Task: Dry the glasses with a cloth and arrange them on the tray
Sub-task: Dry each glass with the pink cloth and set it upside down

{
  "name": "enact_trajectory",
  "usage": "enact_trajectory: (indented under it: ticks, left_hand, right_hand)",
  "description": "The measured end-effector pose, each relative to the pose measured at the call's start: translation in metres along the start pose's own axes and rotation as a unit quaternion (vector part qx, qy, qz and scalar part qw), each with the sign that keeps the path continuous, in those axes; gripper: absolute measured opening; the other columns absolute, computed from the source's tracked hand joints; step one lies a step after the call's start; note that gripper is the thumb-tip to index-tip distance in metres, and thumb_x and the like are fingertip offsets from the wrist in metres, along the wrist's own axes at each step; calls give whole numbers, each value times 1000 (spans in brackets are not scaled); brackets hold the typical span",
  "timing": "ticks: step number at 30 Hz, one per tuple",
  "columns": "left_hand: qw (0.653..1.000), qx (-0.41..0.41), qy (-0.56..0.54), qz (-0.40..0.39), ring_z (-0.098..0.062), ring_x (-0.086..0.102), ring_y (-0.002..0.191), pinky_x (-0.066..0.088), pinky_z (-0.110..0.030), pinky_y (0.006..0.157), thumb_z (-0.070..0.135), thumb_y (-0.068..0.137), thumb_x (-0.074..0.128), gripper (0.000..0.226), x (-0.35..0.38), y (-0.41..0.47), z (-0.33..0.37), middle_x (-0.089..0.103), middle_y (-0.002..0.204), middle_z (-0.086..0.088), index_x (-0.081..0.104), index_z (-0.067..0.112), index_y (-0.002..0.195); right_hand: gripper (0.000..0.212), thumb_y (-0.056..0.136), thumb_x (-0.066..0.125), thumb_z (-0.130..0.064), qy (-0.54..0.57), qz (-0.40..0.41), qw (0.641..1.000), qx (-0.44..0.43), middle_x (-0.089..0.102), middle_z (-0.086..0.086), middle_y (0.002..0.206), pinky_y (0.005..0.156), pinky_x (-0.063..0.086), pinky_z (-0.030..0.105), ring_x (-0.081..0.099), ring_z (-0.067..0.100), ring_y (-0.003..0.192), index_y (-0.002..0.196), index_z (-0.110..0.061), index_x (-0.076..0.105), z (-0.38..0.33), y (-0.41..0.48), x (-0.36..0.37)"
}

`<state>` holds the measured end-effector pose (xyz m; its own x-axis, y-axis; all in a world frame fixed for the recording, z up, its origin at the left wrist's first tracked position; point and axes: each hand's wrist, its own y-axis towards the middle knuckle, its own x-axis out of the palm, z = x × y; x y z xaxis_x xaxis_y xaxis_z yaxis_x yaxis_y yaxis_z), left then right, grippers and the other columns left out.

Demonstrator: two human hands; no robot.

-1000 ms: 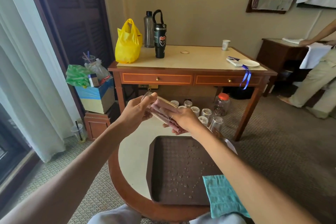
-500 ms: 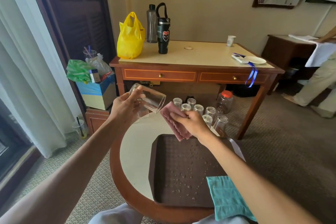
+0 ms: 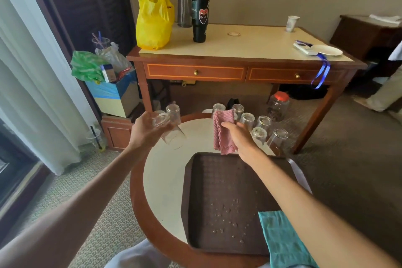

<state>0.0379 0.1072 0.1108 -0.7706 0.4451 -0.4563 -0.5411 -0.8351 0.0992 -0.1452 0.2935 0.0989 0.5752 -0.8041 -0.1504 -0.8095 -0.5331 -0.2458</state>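
Head view: a person's left hand [image 3: 148, 130] grips a clear glass [image 3: 171, 135] by its base, tilted with the mouth down and to the right, over the round tabletop [image 3: 163, 180] left of the tray [image 3: 217, 180]. The glass blurs into the fingers, and whether its rim touches the tabletop cannot be told. The right hand [image 3: 241, 139] pinches a pink cloth [image 3: 223, 132], which hangs above the tray's far edge. The cloth hides part of the upturned glasses [image 3: 263, 123] grouped at the far right of the tabletop; the hand covers the foot of some of them. One more upturned glass stands just behind the left hand. The brown tray carries only water drops [image 3: 228, 213]. A teal cloth [image 3: 282, 241] lies over its near right corner, cut off by the frame's lower edge. Both forearms run out of the picture.

A second ago the hands were together, the cloth pushed into the glass. Half a second ago the cloth had come out at the glass's mouth. Now the hands are well apart, the glass lower and farther left.
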Motion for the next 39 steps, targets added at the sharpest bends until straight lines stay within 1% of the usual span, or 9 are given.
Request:
enact_trajectory:
  ticks: [3,7,10,16,22,28,32,36,39]
  left_hand:
    - [995,35,87,-22,-17,65,90,47,-24,69,37,72,93,61,12,10,-13,68,101,4,67,15,123]
    - [986,46,151,-56,-17,64,84,48,-22,62,31,74,93,55,31,34,-25,71,102,-3,68,9,118]
    - [978,45,190,-71,-20,63,88,56,-32,72,28,74,92,60,53,59,-32,72,113,-12,64,8,122]
    - [962,68,248,-92,-30,59,114,44,-32,85,30,78,89,66,87,95,-34,61,132,-15,60,5,132]
    - [939,94,315,-100,-31,52,125,45,-35,93,32,81,87,70,96,113,-42,47,146,-14,56,9,139]
    - [915,131,375,-72,-30,47,124,46,-44,97,42,79,87,78,86,116,-52,55,143,-11,55,14,144]
    - [900,154,404,-51,-28,47,118,45,-44,95,50,78,86,79,84,115,-56,59,143,-9,58,16,143]
    - [900,148,407,-50,-28,46,119,43,-43,96,48,79,85,79,83,115,-56,57,146,-9,56,17,145]
    - [898,152,410,-55,-30,46,122,42,-46,100,43,82,84,77,84,112,-57,54,148,-11,54,17,148]
  right_hand:
    - [29,96,60,-33,4,-3,1000,5,69,8,109,82,46,34,63,26,102,115,-11,64,-1,21,11]
    - [12,91,66,-27,-3,-19,1000,-11,71,9,98,79,44,34,64,28,99,91,-15,67,-7,46,24]
    - [11,91,66,-25,-23,-16,999,-16,68,6,90,77,44,33,64,27,93,84,-17,64,-9,71,32]
    - [22,94,56,-28,-48,7,998,-28,59,4,72,60,36,29,55,19,67,75,-17,53,-15,106,37]
    - [59,79,58,-69,-1,-15,1000,15,74,3,98,78,51,29,68,19,90,100,-16,74,-13,124,45]
    - [89,63,72,-77,-49,-33,998,36,60,-1,121,85,46,35,58,17,105,134,-26,56,-6,127,50]
    - [67,71,80,-57,-26,-26,999,17,65,1,112,93,50,37,61,18,102,124,-21,62,2,128,50]
    - [77,67,74,-71,-12,-44,999,28,67,3,112,95,52,40,63,21,104,124,-20,63,2,123,48]
    - [65,80,64,-71,6,-60,998,21,66,3,108,88,50,35,62,18,97,119,-19,64,2,120,47]
